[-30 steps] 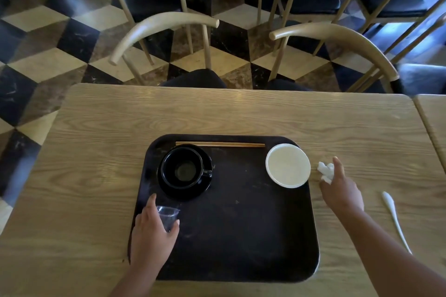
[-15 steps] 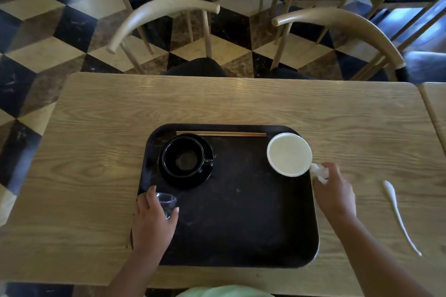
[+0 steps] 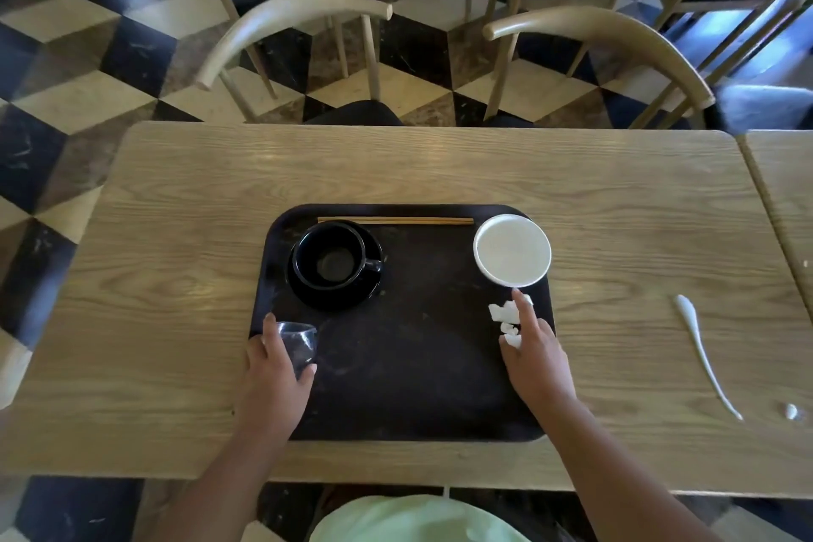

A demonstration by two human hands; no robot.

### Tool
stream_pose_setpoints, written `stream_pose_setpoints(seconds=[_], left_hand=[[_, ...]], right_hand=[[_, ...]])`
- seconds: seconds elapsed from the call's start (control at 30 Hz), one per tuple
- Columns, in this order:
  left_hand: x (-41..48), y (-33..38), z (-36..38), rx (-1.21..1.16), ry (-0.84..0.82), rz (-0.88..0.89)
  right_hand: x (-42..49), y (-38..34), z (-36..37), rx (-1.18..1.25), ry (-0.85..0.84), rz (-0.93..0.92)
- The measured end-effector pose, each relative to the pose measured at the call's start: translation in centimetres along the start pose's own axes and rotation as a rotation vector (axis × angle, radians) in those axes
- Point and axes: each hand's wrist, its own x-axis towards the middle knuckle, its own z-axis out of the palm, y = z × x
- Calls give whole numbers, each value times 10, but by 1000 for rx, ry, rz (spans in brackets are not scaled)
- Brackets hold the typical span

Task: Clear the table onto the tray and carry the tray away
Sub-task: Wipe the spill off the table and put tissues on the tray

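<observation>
The loading step is in hand. At the near-left corner of the black tray (image 3: 396, 365), a small clear glass (image 3: 300, 341) is gripped by the left hand (image 3: 275, 370), thumb and fingers curled round it, and it is set on the tray or just above it. Behind it a black cup on its saucer (image 3: 331, 263) is already loaded, with chopsticks (image 3: 396, 221) along the far edge and a white dish (image 3: 512, 251) at the far-right corner. Just in front of the dish a crumpled tissue (image 3: 505, 316) is brought down by the right hand (image 3: 534, 361), forefinger stretched out. Whether the tissue is still pinched or already let go cannot be told from this view.

On the bench (image 3: 176, 277), well right of the tray, a white spoon (image 3: 704, 352) and a small white scrap (image 3: 791, 411) are left to collect — the right hand would be needed there next, once freed, before the tray is lifted by both sides.

A second ago the tissue was held over the bench, right of the tray; it has since been carried in over the tray — the glass and the left hand have barely shifted.
</observation>
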Motion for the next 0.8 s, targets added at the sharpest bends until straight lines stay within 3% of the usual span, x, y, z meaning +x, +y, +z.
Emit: stream_pose_setpoints(seconds=[0.33, 0.53, 0.67, 0.8], left_hand=[[-37, -1, 6, -44, 24, -33], [-57, 13, 2, -67, 3, -112], [-71, 34, -2, 68, 39, 66], [-70, 69, 6, 97, -66, 206]], right_hand=[[-49, 30, 18, 21, 149, -137], [-76, 39, 23, 17, 108, -208], [-93, 43, 17, 65, 75, -173], [-98, 44, 4, 83, 166, -181]])
